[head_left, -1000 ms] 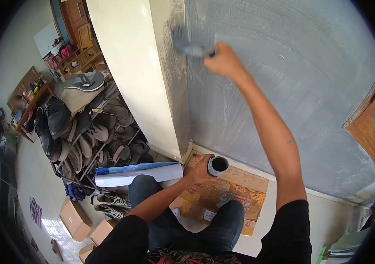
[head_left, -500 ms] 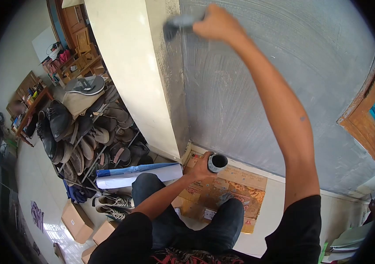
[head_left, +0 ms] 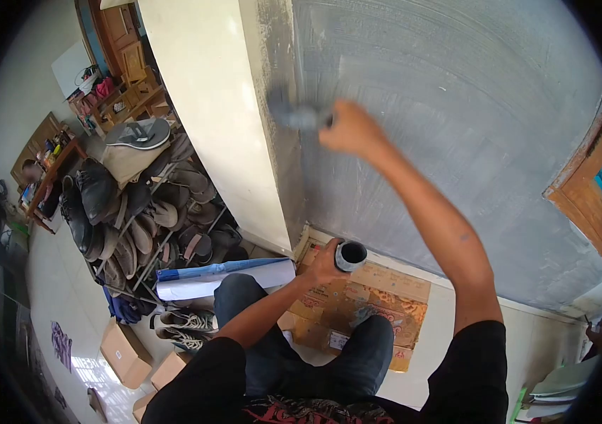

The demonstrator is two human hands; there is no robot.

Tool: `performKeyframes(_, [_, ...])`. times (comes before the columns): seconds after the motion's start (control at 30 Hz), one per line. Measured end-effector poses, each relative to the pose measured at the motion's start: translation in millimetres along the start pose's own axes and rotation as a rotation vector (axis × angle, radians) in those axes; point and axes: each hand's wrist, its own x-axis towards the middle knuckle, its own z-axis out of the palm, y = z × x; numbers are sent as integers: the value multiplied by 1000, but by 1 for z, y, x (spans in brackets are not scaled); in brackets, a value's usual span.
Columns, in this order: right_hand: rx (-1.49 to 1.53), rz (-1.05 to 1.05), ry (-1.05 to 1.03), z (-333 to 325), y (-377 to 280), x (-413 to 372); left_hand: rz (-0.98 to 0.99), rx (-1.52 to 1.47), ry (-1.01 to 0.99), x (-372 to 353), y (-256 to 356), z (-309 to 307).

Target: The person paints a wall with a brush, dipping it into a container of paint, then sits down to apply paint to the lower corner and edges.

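Observation:
My right hand (head_left: 354,129) is closed round the handle of a paintbrush (head_left: 299,115), smeared by motion. Its dark bristles lie at the narrow side of the pillar (head_left: 283,162), where patchy grey paint meets the cream face. Beside it spreads the grey, streaky wall (head_left: 400,169). Lower down, my left hand (head_left: 323,266) grips a paint-smeared cup (head_left: 351,256) with a dark inside, its opening turned up toward me. The cup is held above a cardboard sheet (head_left: 403,339) on the floor.
A rack piled with shoes (head_left: 138,212) stands left of the pillar. A white and blue roll (head_left: 223,280) lies before it, near a pair of sneakers (head_left: 186,326) and cardboard boxes (head_left: 126,353). A wooden frame (head_left: 583,169) borders the wall at right. Someone's hand (head_left: 596,329) shows at far right.
My right hand has brought the paintbrush down along the pillar's narrow side. The left hand and the cup stay nearly in place.

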Motion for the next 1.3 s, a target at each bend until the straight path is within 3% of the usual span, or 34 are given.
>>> performKeyframes(0.1, [-187,34,-273,30,26,-29,12,15,-34,3,2,2])
performKeyframes(0.2, [-156,40,-227,7,27,-26,17,21,-38,6,-3,10])
performKeyframes(0.27, [-92,-6,19,-9,4,-14,18,16,-38,5,-3,9])
performKeyframes(0.4, [-91,-133,263,-68,-55,21,-3,1,-46,9,0,5])
performKeyframes(0.47, [60,-247,394,-95,-57,42,1,7,-43,10,-3,5])
performKeyframes(0.53, [147,-228,659,-123,-66,50,-24,-8,-37,10,-2,4])
performKeyframes(0.63, [168,-176,715,-151,-77,55,-43,-42,-15,9,4,3])
performKeyframes(0.67, [171,-174,716,-148,-78,45,-45,-38,-17,9,3,3])
performKeyframes(0.73, [236,-150,192,-137,-87,13,-14,-46,-17,10,1,2])
performKeyframes(0.8, [182,-101,299,-57,-55,47,-25,3,-19,10,1,2])
performKeyframes(0.97, [146,-66,82,-31,-25,-6,-56,7,-24,11,-5,7])
performKeyframes(1.03, [-48,-67,2,-34,-12,-9,-26,36,-34,11,-2,8])
performKeyframes(1.07, [-48,-68,5,-45,-2,-7,-23,38,-34,10,-1,8])
performKeyframes(1.2, [106,-133,355,-119,-13,8,-19,21,-10,9,4,7])
performKeyframes(1.3, [206,-191,376,-122,-42,13,-19,-14,-26,9,-9,12])
